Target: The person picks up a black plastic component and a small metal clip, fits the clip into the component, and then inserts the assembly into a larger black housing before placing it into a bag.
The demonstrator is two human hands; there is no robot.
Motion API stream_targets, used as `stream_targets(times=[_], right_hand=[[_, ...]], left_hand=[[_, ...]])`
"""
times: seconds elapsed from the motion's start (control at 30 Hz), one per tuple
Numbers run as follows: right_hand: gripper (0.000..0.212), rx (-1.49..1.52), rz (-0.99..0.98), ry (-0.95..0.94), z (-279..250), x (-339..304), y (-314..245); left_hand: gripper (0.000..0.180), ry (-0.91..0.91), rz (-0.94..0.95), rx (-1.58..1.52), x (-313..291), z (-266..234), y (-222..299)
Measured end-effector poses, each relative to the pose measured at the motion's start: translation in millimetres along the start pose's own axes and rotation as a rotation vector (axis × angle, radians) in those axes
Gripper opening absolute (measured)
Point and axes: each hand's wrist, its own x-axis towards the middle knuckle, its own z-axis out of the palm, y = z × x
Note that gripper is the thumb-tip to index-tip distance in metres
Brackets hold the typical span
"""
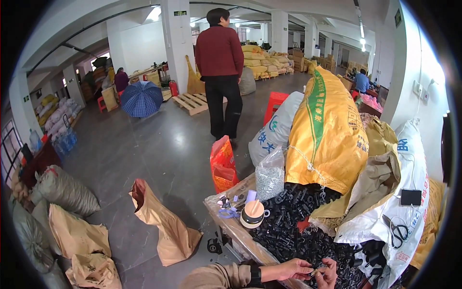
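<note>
My left hand (pixel 292 269), with a dark band at the wrist, comes in from the lower edge over a heap of small black plastic parts (pixel 298 241). Its fingertips are pinched together. Close beside it, my right hand (pixel 327 274) is curled, with thumb and finger closed. The fingertips of both hands meet around something tiny and pale that is too small to make out. The black parts spill from a big yellow woven sack (pixel 327 135) lying on the table. A clear bag of small grey metal pieces (pixel 270 179) stands at the heap's far left.
A cup with a lid (pixel 252 214) stands near the wooden table edge (pixel 231 231). Scissors (pixel 398 233) and a dark phone-like device (pixel 411 197) rest on a white sack. An open brown paper sack (pixel 166 226) stands on the floor at left. A person (pixel 219 72) stands beyond the table.
</note>
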Motion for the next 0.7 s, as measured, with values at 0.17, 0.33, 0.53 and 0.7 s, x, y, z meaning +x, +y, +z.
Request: stream_targets(times=[0.17,0.33,0.53,0.7], right_hand=[[0.006,0.363,0.254,-0.052,-5.0,1.0,6.6],[0.007,0.254,0.125,-0.034,-10.4,-4.8,15.4],[0.008,0.346,0.233,0.039,-15.4,-21.0,43.1],[0.007,0.478,0.423,0.01,-18.6,-34.8,64.1]], left_hand=[[0.019,-0.014,-0.052,-0.015,1.4,1.5,-0.9],[0.02,-0.005,-0.075,-0.018,9.4,4.3,-10.3],[0.02,0.009,-0.105,-0.009,22.0,6.1,-20.0],[0.02,0.013,-0.147,-0.049,27.1,6.4,-24.8]])
